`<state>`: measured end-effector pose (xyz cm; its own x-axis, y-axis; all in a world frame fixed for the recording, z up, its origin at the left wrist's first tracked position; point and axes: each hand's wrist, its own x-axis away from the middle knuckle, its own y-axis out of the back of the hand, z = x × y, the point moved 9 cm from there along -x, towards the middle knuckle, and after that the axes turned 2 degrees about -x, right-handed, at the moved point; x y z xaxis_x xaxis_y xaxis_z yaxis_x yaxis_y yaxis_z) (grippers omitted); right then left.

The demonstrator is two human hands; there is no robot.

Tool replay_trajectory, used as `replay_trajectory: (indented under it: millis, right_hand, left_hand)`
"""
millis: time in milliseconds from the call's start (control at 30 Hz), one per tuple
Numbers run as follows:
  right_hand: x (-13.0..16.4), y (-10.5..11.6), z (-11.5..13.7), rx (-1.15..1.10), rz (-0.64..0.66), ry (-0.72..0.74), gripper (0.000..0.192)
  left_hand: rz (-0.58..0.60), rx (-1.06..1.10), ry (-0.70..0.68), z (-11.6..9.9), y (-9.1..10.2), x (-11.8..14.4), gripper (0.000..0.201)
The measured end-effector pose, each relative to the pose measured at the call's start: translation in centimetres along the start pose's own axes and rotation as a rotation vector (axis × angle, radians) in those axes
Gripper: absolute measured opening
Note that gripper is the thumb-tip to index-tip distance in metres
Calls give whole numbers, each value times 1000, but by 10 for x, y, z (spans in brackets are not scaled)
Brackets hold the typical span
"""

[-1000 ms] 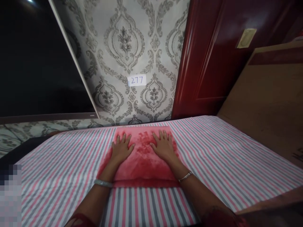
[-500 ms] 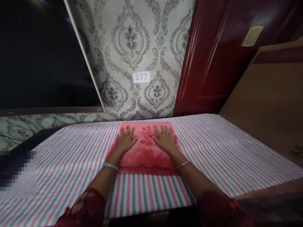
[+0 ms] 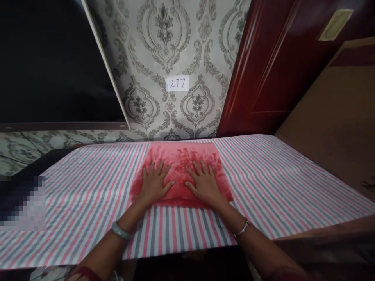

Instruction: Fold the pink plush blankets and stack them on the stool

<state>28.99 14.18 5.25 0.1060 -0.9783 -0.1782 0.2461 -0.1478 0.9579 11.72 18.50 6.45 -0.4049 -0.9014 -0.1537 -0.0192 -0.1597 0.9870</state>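
A pink-red plush cloth (image 3: 178,191), with darker brushed streaks on its surface, lies on a striped tablecloth (image 3: 96,187). It looks roughly rectangular and folded along its near edge. On its left half my left hand (image 3: 155,181) rests palm down, fingers spread. My right hand (image 3: 203,183) lies the same way on the right half, also spread. Both palms touch the cloth, and neither hand grasps anything. Each wrist wears a bracelet. The palms hide parts of the cloth beneath them.
Patterned wallpaper with a paper label reading 277 (image 3: 177,83) rises behind the table. A large dark screen (image 3: 55,66) hangs at the left. To the right stand a dark red door (image 3: 272,58) and a large cardboard panel (image 3: 336,117). A blurred patch covers the left edge.
Both hands have slid toward me over the plush cloth, fingers still spread. Fresh streaks show near its far edge, and its near fold looks flatter. The view has tilted slightly.
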Motion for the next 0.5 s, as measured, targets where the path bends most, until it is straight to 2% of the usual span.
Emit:
replay_trajectory:
  millis: [500]
  right_hand:
    - [3, -1, -1, -4, -131, 33, 60]
  left_hand:
    - [-99, 49, -32, 0, -4, -1, 69]
